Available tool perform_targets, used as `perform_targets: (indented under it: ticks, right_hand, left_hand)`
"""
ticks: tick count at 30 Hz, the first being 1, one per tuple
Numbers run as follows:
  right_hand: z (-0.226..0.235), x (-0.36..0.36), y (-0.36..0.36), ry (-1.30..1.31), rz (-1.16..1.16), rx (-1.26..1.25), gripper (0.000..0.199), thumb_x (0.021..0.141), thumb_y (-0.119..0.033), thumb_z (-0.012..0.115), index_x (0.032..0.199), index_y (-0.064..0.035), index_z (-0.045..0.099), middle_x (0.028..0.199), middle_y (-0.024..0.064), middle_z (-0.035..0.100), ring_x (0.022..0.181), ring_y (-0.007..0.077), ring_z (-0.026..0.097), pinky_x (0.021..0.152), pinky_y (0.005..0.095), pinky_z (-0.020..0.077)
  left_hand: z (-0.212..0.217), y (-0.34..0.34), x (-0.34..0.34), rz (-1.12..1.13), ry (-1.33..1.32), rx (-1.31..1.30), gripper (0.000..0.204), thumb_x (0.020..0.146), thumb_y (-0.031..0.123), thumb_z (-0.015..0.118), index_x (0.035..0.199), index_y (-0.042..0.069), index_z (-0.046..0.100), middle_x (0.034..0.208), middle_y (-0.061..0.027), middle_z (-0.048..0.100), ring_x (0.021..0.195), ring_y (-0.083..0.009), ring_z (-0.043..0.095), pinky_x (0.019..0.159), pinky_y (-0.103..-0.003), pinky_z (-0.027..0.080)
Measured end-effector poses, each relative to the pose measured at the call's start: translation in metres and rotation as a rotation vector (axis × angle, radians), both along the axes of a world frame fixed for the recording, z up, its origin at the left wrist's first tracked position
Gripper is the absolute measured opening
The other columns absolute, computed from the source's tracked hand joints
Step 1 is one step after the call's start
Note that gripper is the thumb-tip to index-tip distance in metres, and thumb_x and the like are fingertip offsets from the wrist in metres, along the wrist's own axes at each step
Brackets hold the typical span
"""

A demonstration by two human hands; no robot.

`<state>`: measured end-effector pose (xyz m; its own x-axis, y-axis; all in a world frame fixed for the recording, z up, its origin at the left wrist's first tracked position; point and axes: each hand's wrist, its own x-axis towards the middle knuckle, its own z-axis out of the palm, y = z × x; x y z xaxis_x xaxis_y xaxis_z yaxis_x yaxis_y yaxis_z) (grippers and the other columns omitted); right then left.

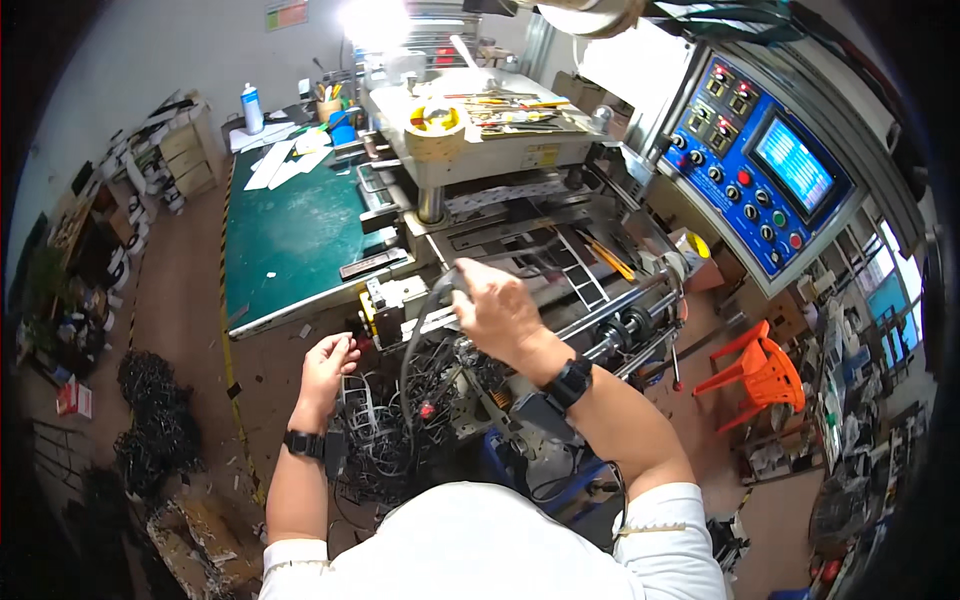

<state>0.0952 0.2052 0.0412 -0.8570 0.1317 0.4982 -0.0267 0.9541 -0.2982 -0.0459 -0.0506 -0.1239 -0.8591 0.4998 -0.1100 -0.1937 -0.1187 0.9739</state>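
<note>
My right hand point(497, 312) appears to pinch a dark, curved strip point(415, 332) hanging at the machine's point(505, 163) front; my left hand point(325, 370) curls, contents unclear. I'm seemingly handling the strip; moving it calls for steady fingers.

Pale wall point(190, 60), 10–11 o'clock, w/ sm. poster point(287, 14) at 11; glaring light point(375, 20) btwn 11 & 12. Brown floor point(180, 270), yellow-blk tape line point(228, 358) approx. 9. Green-topped table point(290, 235) approx. 10, drawer cabinet point(186, 160) beyond. Orange plastic chair point(770, 375) approx. 3:30; window point(885, 300) at 3.
</note>
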Motion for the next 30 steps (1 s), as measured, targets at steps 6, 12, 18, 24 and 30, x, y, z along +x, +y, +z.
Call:
perform_targets:
  ticks: [6,12,18,24,30]
  right_hand:
    - [0.006,0.008,-0.017,-0.001,-0.005,0.011,0.05,0.082,-0.018,0.067,0.123,0.0082,0.055,0.109,0.0247,0.064,0.098,0.0368,0.064,0.087,0.0401,0.0522]
    - [0.006,0.003,-0.015,0.138,-0.051,-0.061,0.04,0.083,-0.02,0.065,0.112,0.0066,0.057,0.097,0.02,0.066,0.09,0.0329,0.067,0.08,0.0391,0.0538]
    - [0.015,0.0,-0.04,0.236,0.124,-0.093,0.055,0.081,-0.018,0.064,0.123,0.0147,0.05,0.105,0.0271,0.061,0.098,0.0369,0.064,0.087,0.0415,0.0522]
    - [0.015,0.0,-0.035,0.172,0.152,-0.143,0.059,0.079,-0.019,0.067,0.124,0.015,0.049,0.107,0.0278,0.061,0.099,0.0373,0.064,0.087,0.0405,0.0528]
    - [0.022,0.003,-0.055,0.043,0.238,-0.192,0.067,0.078,-0.018,0.068,0.132,0.0144,0.045,0.118,0.0334,0.059,0.108,0.0398,0.062,0.096,0.0403,0.0496]
  left_hand:
    - [-0.052,0.042,-0.038,0.064,-0.215,-0.078,0.033,0.099,0.022,0.06,0.127,0.005,0.055,0.093,0.0002,0.061,0.074,-0.0085,0.061,0.06,-0.023,0.053]
    - [-0.076,0.076,-0.049,-0.02,-0.121,-0.338,0.02,0.086,0.003,0.048,0.103,0.008,0.058,0.08,0.0002,0.057,0.064,-0.0116,0.054,0.052,-0.028,0.046]
    - [-0.135,0.052,-0.086,-0.007,-0.08,-0.375,0.02,0.087,0.004,0.051,0.105,0.006,0.058,0.072,-0.0013,0.055,0.051,-0.0114,0.05,0.042,-0.024,0.04]
    - [-0.101,0.031,-0.071,0.225,-0.218,-0.154,0.044,0.097,0.014,0.058,0.136,-0.002,0.045,0.107,-0.0119,0.063,0.079,-0.0173,0.067,0.056,-0.026,0.055]
    - [-0.09,0.046,-0.065,-0.117,-0.28,-0.117,0.029,0.092,0.009,0.056,0.12,0.002,0.056,0.085,-0.0011,0.063,0.064,-0.0116,0.061,0.05,-0.024,0.047]
